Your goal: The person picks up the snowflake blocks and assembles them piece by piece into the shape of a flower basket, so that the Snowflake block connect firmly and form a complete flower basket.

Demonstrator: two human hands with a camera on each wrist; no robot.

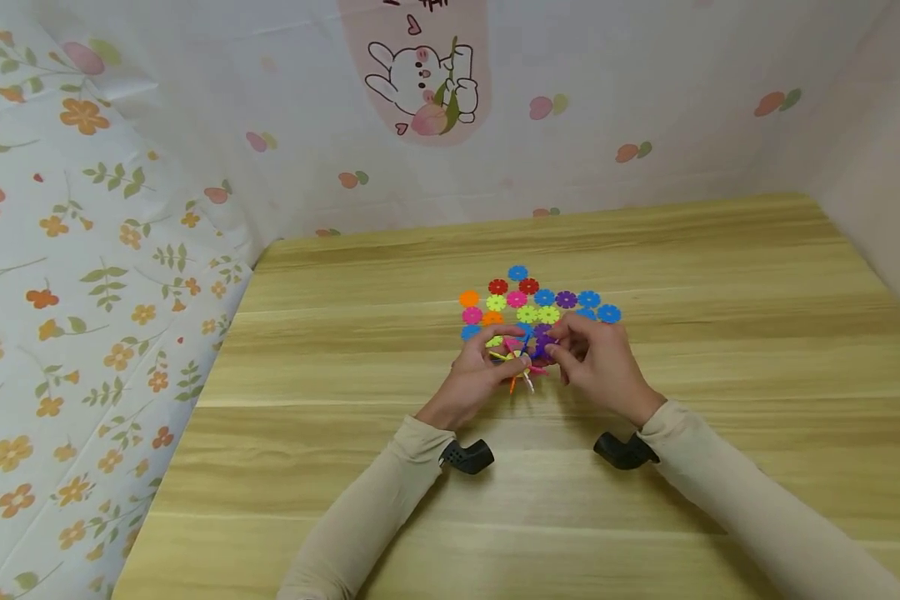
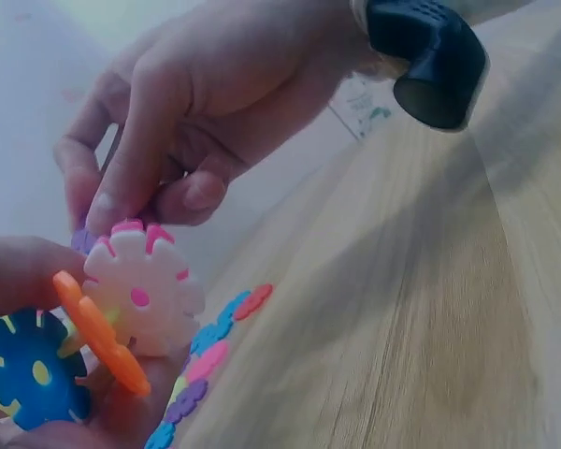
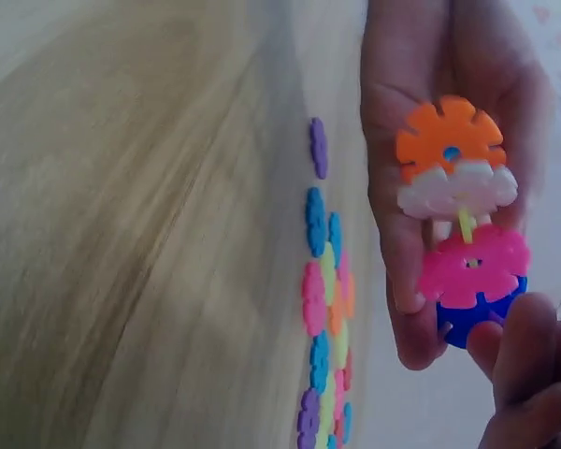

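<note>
We see the left hand [image 1: 474, 375], whose curled fingers hold a cluster of joined discs [image 1: 518, 360] over the wooden table [image 1: 330, 333]; the right hand [image 1: 603, 367] pinches a purple disc [image 1: 543, 345] between thumb and finger, at the right side of this cluster; whether the purple disc sits inside a slot, we cannot tell; from the left wrist we find in the cluster a white disc [image 2: 166, 309], an orange disc [image 2: 103, 337] and a blue disc [image 2: 23, 385], set at angles to one another; from the right wrist we notice also a pink disc [image 3: 449, 281]; just beyond the hands, loose discs [image 1: 548, 315] of many colours lie flat and near together; behind the table we see a pale cloth [image 1: 592, 50] with a drawn rabbit [image 1: 420, 75].
</note>
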